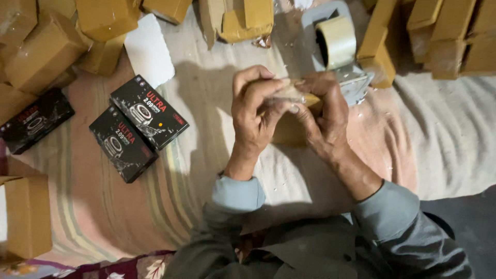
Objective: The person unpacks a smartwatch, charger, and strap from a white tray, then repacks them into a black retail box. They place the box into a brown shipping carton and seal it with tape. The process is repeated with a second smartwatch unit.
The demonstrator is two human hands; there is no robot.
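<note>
1. Centrally, the left hand (256, 108) and the right hand (320, 111) meet over a small brown cardboard box (292, 124), both clamped on it, fingers curled around its top edge.
2. The box is held just above the striped cloth (103, 206) that covers the floor, between the two hands; most of it is hidden behind the fingers, so whether its flaps are shut cannot be told.
3. Just beyond the right hand lies a tape dispenser (341, 67) with a roll of pale tape (337, 41) in it, resting on the cloth.
4. To the left, well apart from the hands, two black printed product boxes (137, 126) lie side by side, touching; a third black box (33, 121) lies farther left.
5. A white foam sheet (149, 51) lies above them.
6. Plain brown cartons (46, 46) are piled along the top left, more stacked at the top right (449, 36), and one stands at the left edge (28, 217).
7. The person's grey-blue sleeves (237, 194) show at the bottom.
</note>
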